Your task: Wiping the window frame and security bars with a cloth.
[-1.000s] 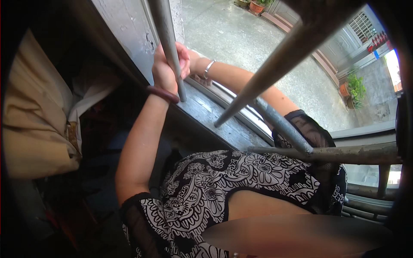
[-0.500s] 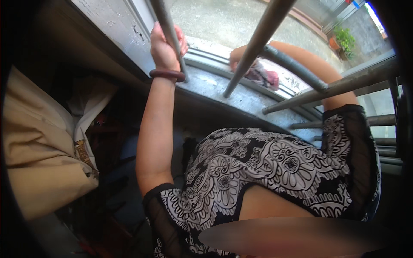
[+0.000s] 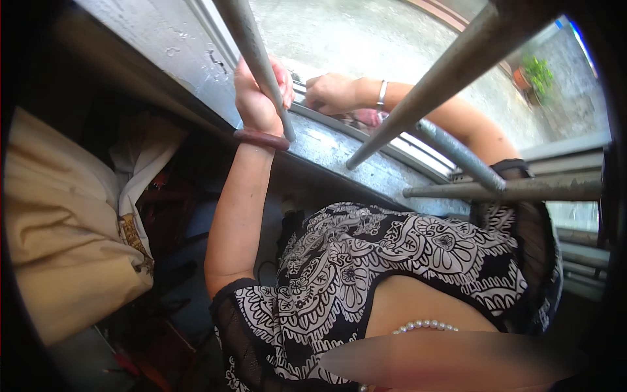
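My left hand (image 3: 256, 98) is wrapped around an upright metal window bar (image 3: 248, 36), low down near the sill (image 3: 320, 136). Beyond the bars, my right arm reaches through and bends back toward the left. Low over the window track (image 3: 421, 155), my right hand (image 3: 332, 93) is closed, knuckles up, on a pink and grey cloth (image 3: 369, 117). Part of that cloth trails behind the hand along the track; its fingertips are hidden from view.
Another thick bar (image 3: 444, 72) crosses in front of my right forearm, and a shorter slanted bar (image 3: 460, 155) joins a horizontal one (image 3: 555, 187). Outside are a concrete yard and a potted plant (image 3: 537, 77). Beige fabric (image 3: 72, 222) hangs at the left.
My right hand has slid left along the track with the cloth, closer to my left hand. The left hand keeps its grip on the bar while the view has shifted slightly.
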Motion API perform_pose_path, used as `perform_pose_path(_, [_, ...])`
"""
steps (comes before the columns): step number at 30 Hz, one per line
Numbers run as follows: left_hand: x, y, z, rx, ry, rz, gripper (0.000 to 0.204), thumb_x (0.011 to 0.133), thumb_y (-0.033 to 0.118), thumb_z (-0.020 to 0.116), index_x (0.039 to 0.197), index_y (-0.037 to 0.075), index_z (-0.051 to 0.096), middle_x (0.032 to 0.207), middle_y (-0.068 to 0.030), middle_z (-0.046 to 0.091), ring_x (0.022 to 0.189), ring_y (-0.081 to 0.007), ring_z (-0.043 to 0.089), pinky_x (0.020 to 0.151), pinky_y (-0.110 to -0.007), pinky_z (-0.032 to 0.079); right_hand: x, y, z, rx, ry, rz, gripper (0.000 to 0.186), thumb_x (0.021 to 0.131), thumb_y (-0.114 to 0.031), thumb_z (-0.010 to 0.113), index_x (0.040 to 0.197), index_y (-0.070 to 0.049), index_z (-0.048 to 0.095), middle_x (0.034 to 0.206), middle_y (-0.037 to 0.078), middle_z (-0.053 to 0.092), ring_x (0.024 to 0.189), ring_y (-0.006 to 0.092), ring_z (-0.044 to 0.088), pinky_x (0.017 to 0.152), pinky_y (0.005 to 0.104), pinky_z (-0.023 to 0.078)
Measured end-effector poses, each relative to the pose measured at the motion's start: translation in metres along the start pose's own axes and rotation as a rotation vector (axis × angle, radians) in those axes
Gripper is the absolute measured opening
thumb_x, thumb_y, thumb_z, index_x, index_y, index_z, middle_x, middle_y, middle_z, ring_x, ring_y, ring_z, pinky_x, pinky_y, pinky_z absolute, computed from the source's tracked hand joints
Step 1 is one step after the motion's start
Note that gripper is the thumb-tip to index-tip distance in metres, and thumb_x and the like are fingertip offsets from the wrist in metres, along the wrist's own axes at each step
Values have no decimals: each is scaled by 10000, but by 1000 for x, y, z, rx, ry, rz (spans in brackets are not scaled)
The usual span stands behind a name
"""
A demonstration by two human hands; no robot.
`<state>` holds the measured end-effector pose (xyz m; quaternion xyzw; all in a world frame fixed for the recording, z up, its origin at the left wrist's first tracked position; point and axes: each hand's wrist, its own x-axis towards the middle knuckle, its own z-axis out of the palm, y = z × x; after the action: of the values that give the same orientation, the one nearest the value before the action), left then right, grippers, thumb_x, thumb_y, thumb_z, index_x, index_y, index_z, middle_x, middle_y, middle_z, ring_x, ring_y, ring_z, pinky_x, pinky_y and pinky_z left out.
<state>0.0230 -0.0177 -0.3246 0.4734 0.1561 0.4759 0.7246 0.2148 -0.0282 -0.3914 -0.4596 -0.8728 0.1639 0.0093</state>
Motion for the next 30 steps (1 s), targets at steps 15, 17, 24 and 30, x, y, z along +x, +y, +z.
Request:
perform_pose_path(15, [3,-13,-12,-75,-105,-11,351,907,323,438,663,71,452,538,-17,366,425,-132,376,405,-268,280,48,-2,7,197,210,280,263,798,-257,697,1016,-109,702,1145,98,661,1003,284,649,886,365,513])
perform_pose_path(17, [12,-21,-14,-57,-38,-42,356,905,329,432,666,66,455,534,-21,370,424,-142,382,411,-278,286,31,11,20,147,195,190,186,761,-225,744,899,-106,704,965,100,695,950,303,659,818,411,510])
perform_pose_path(24, [45,-58,-20,105,81,-133,370,927,304,364,657,68,458,532,-51,401,417,-169,381,432,-303,317,-20,70,73,223,-25,123,197,726,-141,731,909,-68,737,954,93,672,931,262,653,824,386,518])
perform_pose_path(30, [44,-58,-21,113,170,-130,391,931,346,365,653,82,443,521,-57,395,403,-182,384,433,-314,330,-40,95,62,356,-279,63,199,814,-220,765,888,-37,748,811,75,721,732,165,666,675,294,521])
